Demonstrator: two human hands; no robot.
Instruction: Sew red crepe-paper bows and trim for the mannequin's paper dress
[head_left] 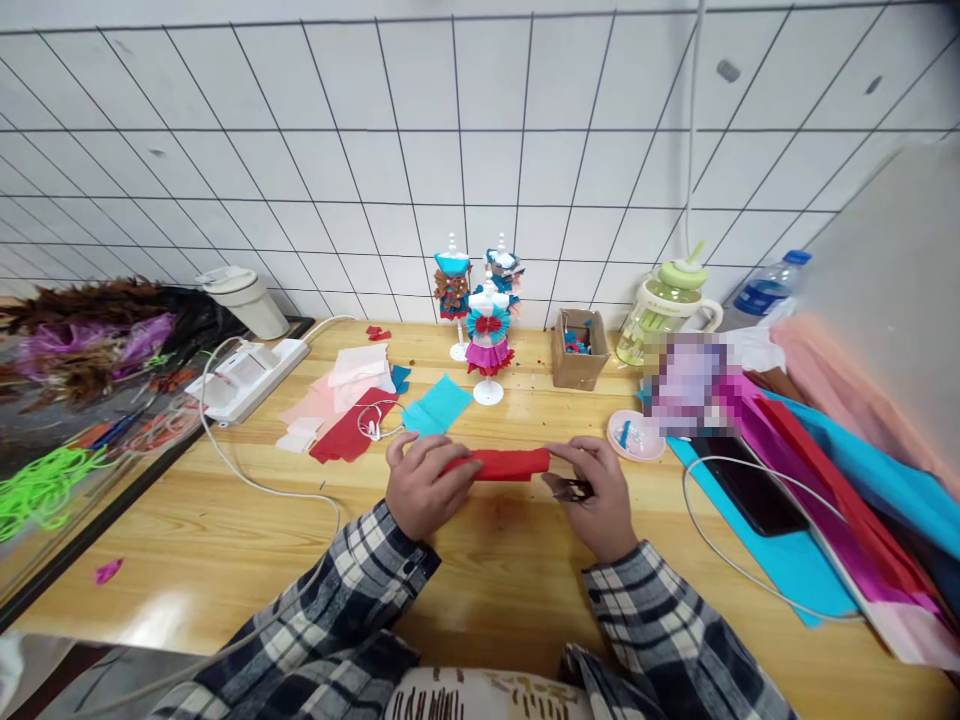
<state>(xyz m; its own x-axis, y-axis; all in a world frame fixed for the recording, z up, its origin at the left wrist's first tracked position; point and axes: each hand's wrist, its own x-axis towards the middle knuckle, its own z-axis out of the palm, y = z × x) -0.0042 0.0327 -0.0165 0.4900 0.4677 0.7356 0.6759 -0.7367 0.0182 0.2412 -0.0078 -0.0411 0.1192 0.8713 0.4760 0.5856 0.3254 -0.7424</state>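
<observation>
A folded strip of red crepe paper (514,464) stretches level between my two hands, above the wooden table. My left hand (429,482) is closed on its left end, thumb and fingers pinching it. At the other end, the fingertips of my right hand (598,492) touch the paper. Tucked in that right hand is a dark pair of scissors (576,490), mostly hidden by the fingers. Just beyond my left hand lie a turquoise paper sheet (439,405) and a red paper piece (352,428). Three small dress forms (487,340) in ruffled paper outfits stand behind.
A cardboard box (579,350) of scraps and a pink dish (636,436) sit right of centre. Farther right are a green-lidded jug (664,310), a phone (754,485) and coloured paper sheets (885,480). On the left, a white power strip (251,380) trails a cable.
</observation>
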